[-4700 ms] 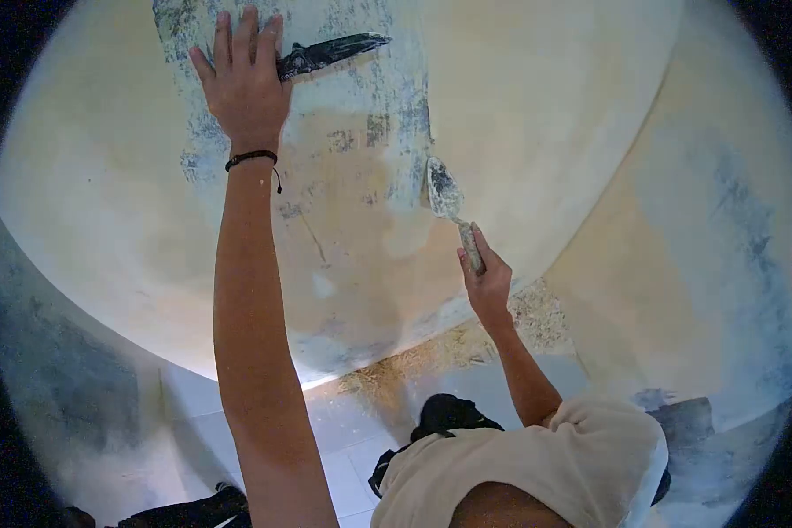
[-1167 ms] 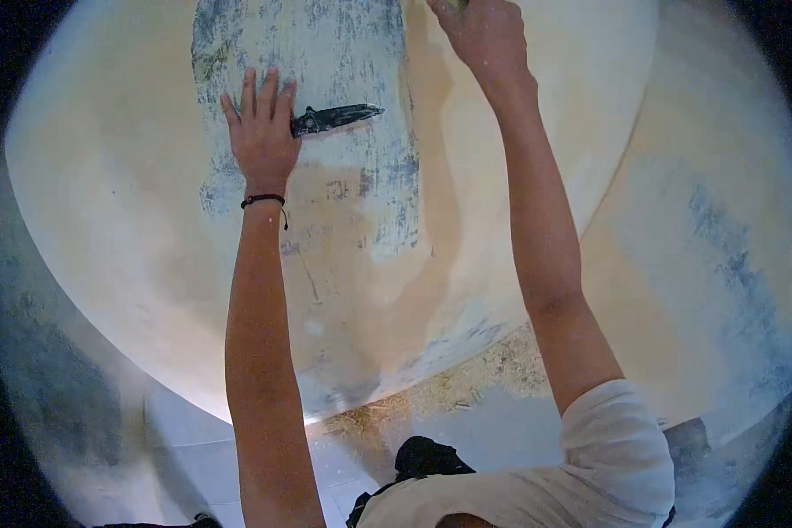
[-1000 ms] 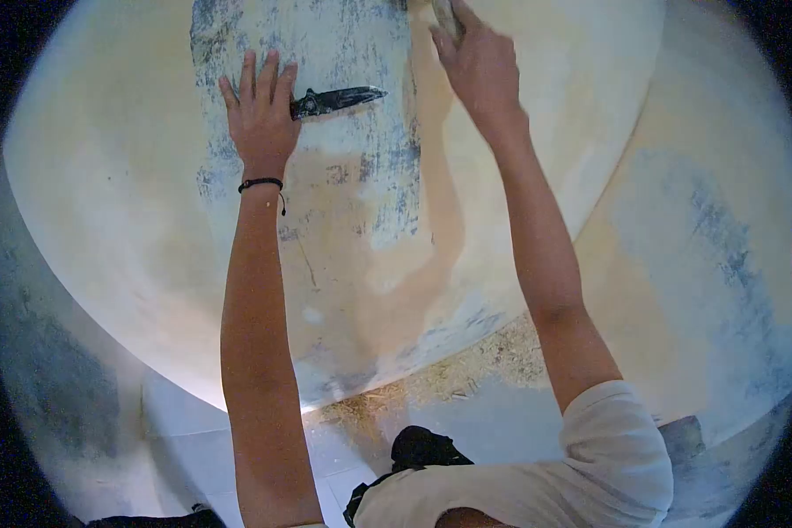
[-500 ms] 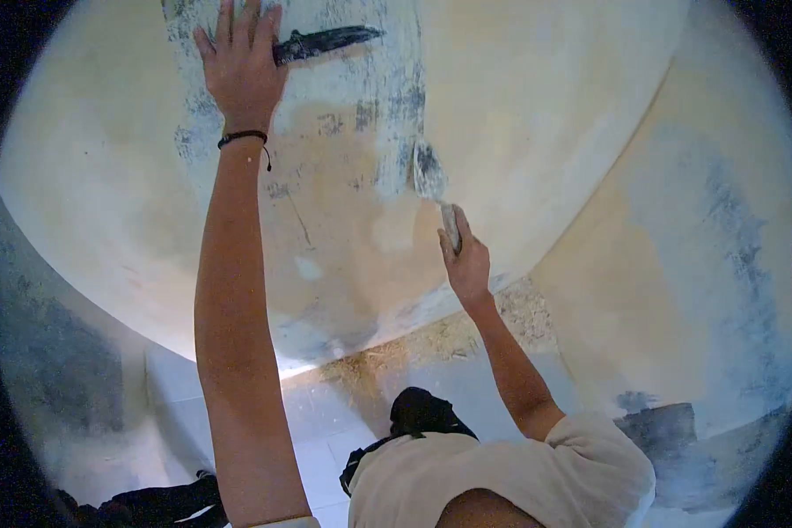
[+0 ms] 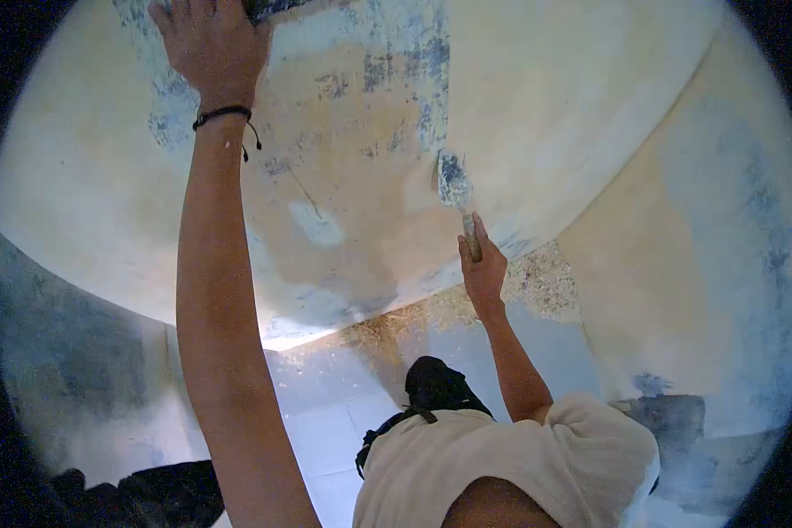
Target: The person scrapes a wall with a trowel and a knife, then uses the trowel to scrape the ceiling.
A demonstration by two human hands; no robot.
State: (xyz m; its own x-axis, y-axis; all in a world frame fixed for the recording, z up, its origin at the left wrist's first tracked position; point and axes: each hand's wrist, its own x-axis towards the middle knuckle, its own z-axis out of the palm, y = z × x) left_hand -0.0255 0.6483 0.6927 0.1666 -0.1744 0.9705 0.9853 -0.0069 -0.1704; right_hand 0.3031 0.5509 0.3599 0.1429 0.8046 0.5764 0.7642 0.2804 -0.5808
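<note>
My left hand (image 5: 213,48) reaches up onto the curved, cream-coloured wall (image 5: 537,106), fingers stretched upward and partly cut off by the top edge of view. A dark, long-backed wide putty blade (image 5: 277,7) sticks out to the right from beside its thumb; most of it lies out of frame. Lower and to the right, my right hand (image 5: 486,271) is closed around the handle of a small putty knife (image 5: 454,182), whose smeared blade points up at the wall. Blue-grey streaked filler (image 5: 405,75) covers the wall between and above both hands.
The wall's lower edge curves above a pale tiled floor (image 5: 326,431), with crumbly debris (image 5: 541,282) along it. Another patched wall (image 5: 669,264) stands at right. A dark item (image 5: 150,493) lies at lower left; my black shoe (image 5: 449,387) shows below.
The view has shifted, so the wall sits higher in frame. My left hand and wide blade are nearer the top edge. My right hand has drawn the putty knife lower along the wall.
</note>
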